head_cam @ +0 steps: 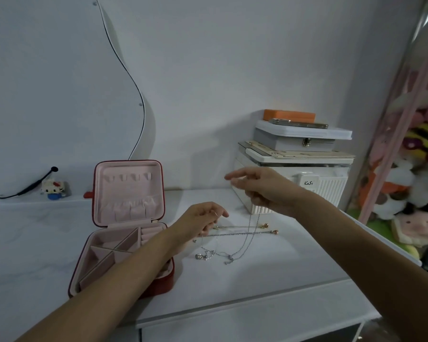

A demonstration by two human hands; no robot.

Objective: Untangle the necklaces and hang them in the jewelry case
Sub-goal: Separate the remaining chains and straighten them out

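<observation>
While our left hand (203,222) sits low over the white tabletop (269,287), its fingers are curled in a pinch on a thin chain at the left end of the necklaces (229,243). Our right hand (262,188) is raised higher and farther right, thumb and fingers pinching a silver chain (251,233) that hangs down from it to the tangle below — the index finger points left, blurred.

The necklaces lie on the tabletop just right of the jewelry case (124,230), between our two hands. Two straighter strands run left to right, each ending in a small rose-coloured bead (275,232) at the right. Below them looser silver chains loop together, with a round pendant (198,256) at the lower left of the heap.

The jewelry case is red outside and pink inside, and it stands open: its lid is upright, with a row of small hooks near the top and a gathered pocket lower down. Its base is split into compartments, partly hidden behind our left forearm. No necklace hangs in the lid.

Behind the right hand stands a white ribbed box (307,183) with smaller boxes (302,134) stacked on top.
</observation>
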